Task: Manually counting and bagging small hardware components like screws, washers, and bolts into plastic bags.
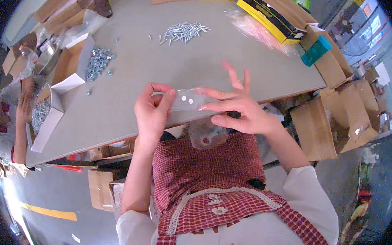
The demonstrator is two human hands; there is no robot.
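Observation:
A small clear plastic bag point(183, 106) with two white round spots is stretched above the table's near edge. My left hand point(152, 108) is closed in a pinch on its left end, thumb over bent fingers. My right hand point(237, 105) has its fingers spread. Two of its fingertips touch the bag's right end, while the thumb sits lower and apart and the other fingers point up. Just below, against the red checked apron, another clear plastic piece point(206, 134) with a round hole or spot is seen.
Silver screws point(184, 32) lie piled at the far middle. Metal nuts point(99, 63) spill by an open box point(72, 63) at left, near another person's arm point(20, 118). Clear plastic bags point(262, 29), a black-yellow box point(270, 15) and a teal bottle point(316, 51) are at right.

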